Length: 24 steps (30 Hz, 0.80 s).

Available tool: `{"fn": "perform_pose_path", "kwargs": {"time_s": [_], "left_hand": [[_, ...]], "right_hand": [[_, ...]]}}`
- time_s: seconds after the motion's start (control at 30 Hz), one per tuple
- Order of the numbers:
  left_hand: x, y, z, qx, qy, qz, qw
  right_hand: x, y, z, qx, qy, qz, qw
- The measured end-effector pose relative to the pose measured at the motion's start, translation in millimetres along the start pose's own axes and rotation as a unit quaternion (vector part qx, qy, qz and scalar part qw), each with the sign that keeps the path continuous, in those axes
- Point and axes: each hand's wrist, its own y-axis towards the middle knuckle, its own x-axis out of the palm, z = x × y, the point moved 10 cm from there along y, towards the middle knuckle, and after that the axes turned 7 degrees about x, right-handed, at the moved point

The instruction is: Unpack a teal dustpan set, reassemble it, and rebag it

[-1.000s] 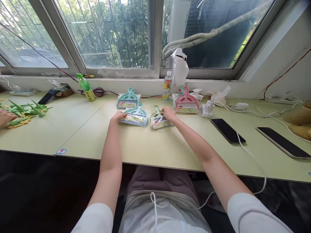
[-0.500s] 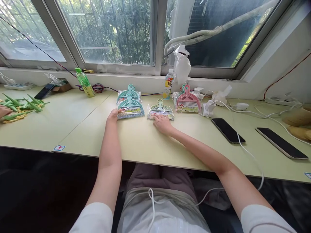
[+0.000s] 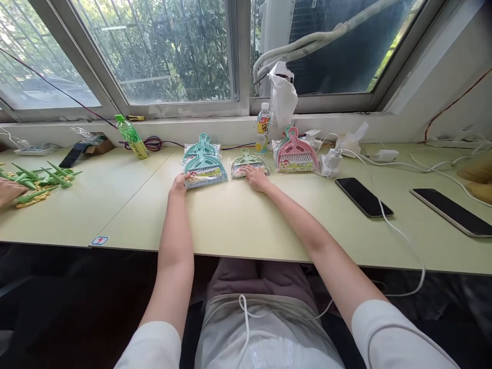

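My left hand (image 3: 179, 184) grips the lower left edge of a wrapped teal dustpan-and-brush set (image 3: 205, 169), with its thumb on top. Behind that set lies another teal one (image 3: 204, 139), partly covered. My right hand (image 3: 255, 178) rests with its fingers spread on the front of a wrapped green dustpan-and-brush set (image 3: 245, 158). To the right is a pink set (image 3: 294, 152) in clear wrap, overlapping a green one behind it.
A tilted green bottle (image 3: 131, 137) and an upright yellow-labelled bottle (image 3: 263, 128) stand by the window. Two phones (image 3: 363, 197) (image 3: 453, 211), a charger (image 3: 330, 163) and white cables are at the right. Another person's hand (image 3: 11, 191) touches green pointed items (image 3: 57, 177) at far left.
The green set under my right hand has moved back, away from the table's front edge, and slightly left. My left hand still holds the teal set. The camera view has shifted slightly.
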Motion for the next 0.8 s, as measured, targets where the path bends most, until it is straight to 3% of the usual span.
{"fn": "perform_pose_path", "kwargs": {"time_s": [0.13, 0.23, 0.33, 0.4, 0.5, 0.6, 0.8], "left_hand": [[33.1, -19, 16, 0.001, -0.105, -0.078, 0.991], [66.6, -40, 36, 0.038, -0.147, -0.078, 0.985], [116.4, -72, 44, 0.054, -0.194, -0.114, 0.973], [153.0, -99, 45, 0.051, -0.231, -0.176, 0.955], [190.6, -136, 40, 0.034, -0.248, -0.254, 0.934], [203.2, -155, 33, 0.017, -0.245, -0.287, 0.926], [185.1, -141, 26, 0.003, -0.246, -0.212, 0.946]], "right_hand": [[-39, -27, -20, -0.019, -0.009, 0.123, 0.992], [-68, -67, -33, -0.025, 0.002, 0.193, 0.981], [-82, -107, -50, -0.075, -0.013, 0.200, 0.977], [-85, -128, -63, -0.125, -0.030, 0.189, 0.973], [-92, -141, -64, -0.144, -0.030, 0.187, 0.971], [-93, -138, -55, -0.145, -0.002, 0.163, 0.976], [-88, -129, -29, -0.057, 0.178, 0.174, 0.967]]}}
